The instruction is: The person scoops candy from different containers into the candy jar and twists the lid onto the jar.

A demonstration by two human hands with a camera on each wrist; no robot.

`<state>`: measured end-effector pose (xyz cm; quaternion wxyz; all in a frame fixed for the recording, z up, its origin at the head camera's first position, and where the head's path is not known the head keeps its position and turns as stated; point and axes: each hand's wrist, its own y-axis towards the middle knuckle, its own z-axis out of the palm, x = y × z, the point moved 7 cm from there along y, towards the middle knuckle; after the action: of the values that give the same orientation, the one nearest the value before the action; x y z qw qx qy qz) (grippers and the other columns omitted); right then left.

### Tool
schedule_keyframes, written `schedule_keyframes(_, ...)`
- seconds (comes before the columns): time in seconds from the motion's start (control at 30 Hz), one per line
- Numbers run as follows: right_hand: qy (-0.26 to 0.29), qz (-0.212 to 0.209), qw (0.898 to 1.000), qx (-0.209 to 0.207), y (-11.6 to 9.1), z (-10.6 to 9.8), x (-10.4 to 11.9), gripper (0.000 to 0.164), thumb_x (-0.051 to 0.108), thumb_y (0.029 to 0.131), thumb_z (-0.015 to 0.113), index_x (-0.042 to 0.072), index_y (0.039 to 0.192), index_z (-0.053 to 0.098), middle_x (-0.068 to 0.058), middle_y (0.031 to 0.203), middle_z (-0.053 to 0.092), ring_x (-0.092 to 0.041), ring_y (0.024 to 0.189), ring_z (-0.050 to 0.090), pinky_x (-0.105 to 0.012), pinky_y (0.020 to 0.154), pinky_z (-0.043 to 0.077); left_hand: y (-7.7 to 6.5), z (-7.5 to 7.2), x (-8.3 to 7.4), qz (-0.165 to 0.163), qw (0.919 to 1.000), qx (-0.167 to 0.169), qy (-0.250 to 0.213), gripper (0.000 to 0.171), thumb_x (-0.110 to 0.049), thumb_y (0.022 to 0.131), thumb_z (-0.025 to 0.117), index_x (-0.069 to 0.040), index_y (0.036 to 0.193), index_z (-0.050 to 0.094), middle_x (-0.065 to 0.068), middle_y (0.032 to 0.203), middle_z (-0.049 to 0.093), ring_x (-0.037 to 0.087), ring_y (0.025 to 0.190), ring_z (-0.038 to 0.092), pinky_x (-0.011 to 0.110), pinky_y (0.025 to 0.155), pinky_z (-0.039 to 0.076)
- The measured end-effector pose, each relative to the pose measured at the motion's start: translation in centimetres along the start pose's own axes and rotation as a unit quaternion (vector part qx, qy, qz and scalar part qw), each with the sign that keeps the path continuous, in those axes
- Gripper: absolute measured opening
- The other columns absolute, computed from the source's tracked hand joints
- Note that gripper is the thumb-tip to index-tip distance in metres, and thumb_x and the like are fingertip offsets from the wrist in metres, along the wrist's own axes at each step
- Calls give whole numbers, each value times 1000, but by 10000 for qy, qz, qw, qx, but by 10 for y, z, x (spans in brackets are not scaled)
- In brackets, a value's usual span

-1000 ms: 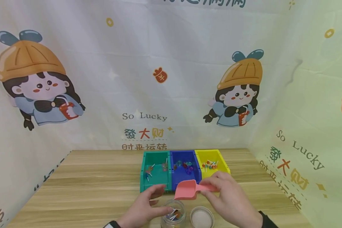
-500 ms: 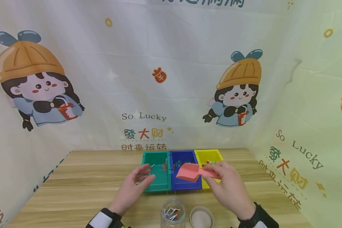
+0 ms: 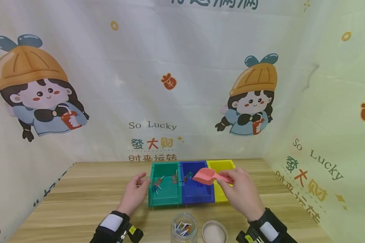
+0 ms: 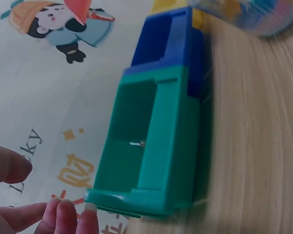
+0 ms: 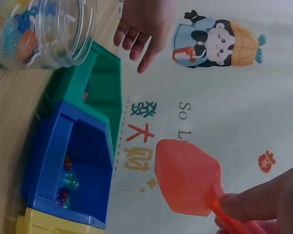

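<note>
My right hand [image 3: 243, 194] pinches a pink scoop [image 3: 204, 176] by its handle, above the blue bin [image 3: 197, 197]. No contents show in the scoop's bowl in the right wrist view. My left hand [image 3: 135, 192] is at the left side of the green bin [image 3: 170, 196], its fingers loosely bent and holding nothing. Its fingertips [image 4: 89, 214] are by the bin's end wall; whether they touch is unclear. Small lollipops with white sticks [image 3: 158, 185] lie in the green bin. Small coloured translucent pieces [image 5: 68, 183] lie in the blue one.
A yellow bin [image 3: 220, 166] adjoins the blue one on the right, partly behind my right hand. Nearer stands an uncapped clear jar [image 3: 184, 234] with several small lollipops inside. A round lid [image 3: 214, 233] lies beside it on the wooden table [image 3: 88, 189].
My left hand has gone from the jar's mouth up and left to the green bin's side. My right hand has raised the scoop from near the jar to above the blue bin.
</note>
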<state>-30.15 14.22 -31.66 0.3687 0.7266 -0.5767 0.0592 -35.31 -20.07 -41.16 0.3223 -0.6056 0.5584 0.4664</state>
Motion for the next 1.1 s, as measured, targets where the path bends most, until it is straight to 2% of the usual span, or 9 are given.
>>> schedule_keyframes(0.13, -11, 92, 10000, -3, 7, 7, -6, 23, 17, 97, 85, 3, 115, 83, -8, 96, 69, -22, 88, 55, -33, 73, 44, 11, 4, 10, 14, 9994, -51, 338, 57, -25, 114, 55, 11, 157, 49, 24, 121, 67, 29, 104, 63, 31, 80, 51)
schedule_keyframes(0.27, -116, 166, 9998, 39, 11, 18, -10, 21, 16, 96, 85, 2, 112, 84, -8, 93, 68, -22, 88, 55, -33, 74, 44, 18, 10, 17, 126, 9978, -7, 647, 56, -24, 113, 55, 16, 152, 51, 31, 124, 69, 36, 109, 66, 46, 91, 58)
schedule_keyframes(0.4, -296, -12, 9996, 46, 16, 31, -13, 19, 17, 96, 85, 4, 110, 84, -6, 87, 66, -20, 82, 53, -32, 71, 43, 23, 15, 23, 154, 9973, 86, 707, 55, -23, 114, 54, 17, 151, 52, 37, 130, 68, 44, 117, 67, 59, 102, 57)
schedule_keyframes(0.5, -536, -203, 9983, 103, 18, 45, -15, 15, 17, 95, 85, 9, 108, 83, -5, 85, 66, -21, 81, 55, -34, 70, 45, 24, 20, 27, 100, 9975, 145, 681, 54, -22, 115, 52, 15, 153, 52, 38, 138, 67, 48, 127, 66, 62, 107, 55)
schedule_keyframes(0.63, -1067, -478, 9930, 187, 20, 66, -15, 8, 15, 91, 87, 13, 99, 84, -7, 89, 75, -30, 91, 67, -45, 83, 58, 24, 23, 29, 67, 9972, 126, 737, 46, -21, 114, 51, 11, 147, 62, 34, 141, 68, 49, 134, 64, 64, 112, 52)
schedule_keyframes(0.73, -1408, -546, 9881, 284, 22, 80, -11, 4, 15, 89, 87, 13, 92, 85, -7, 89, 78, -29, 92, 70, -47, 86, 62, 22, 22, 30, 55, 9963, 49, 858, 42, -21, 114, 51, 8, 139, 69, 30, 132, 74, 43, 123, 69, 61, 106, 56)
schedule_keyframes(0.87, -1588, -405, 9850, 536, 26, 90, -6, 7, 16, 90, 86, 11, 85, 85, -4, 81, 75, -21, 79, 61, -41, 76, 60, 20, 20, 29, 60, 9951, -12, 983, 41, -23, 114, 52, 5, 133, 75, 22, 119, 76, 31, 106, 67, 48, 91, 56)
schedule_keyframes(1.0, -1462, -84, 9836, 1050, 30, 97, 0, 26, 24, 94, 86, 6, 76, 80, -4, 69, 65, -22, 73, 54, -35, 68, 50, 21, 19, 28, 41, 9957, 43, 921, 39, -23, 114, 51, 3, 123, 79, 17, 109, 74, 26, 97, 62, 38, 82, 52)
schedule_keyframes(1.1, -1365, 283, 9794, 1460, 34, 103, 0, 38, 34, 97, 84, 8, 71, 75, -3, 63, 56, -21, 69, 52, -31, 65, 41, 29, 19, 36, 103, 9959, 50, 902, 38, -24, 113, 53, 0, 119, 81, 12, 108, 76, 24, 98, 64, 40, 85, 55)
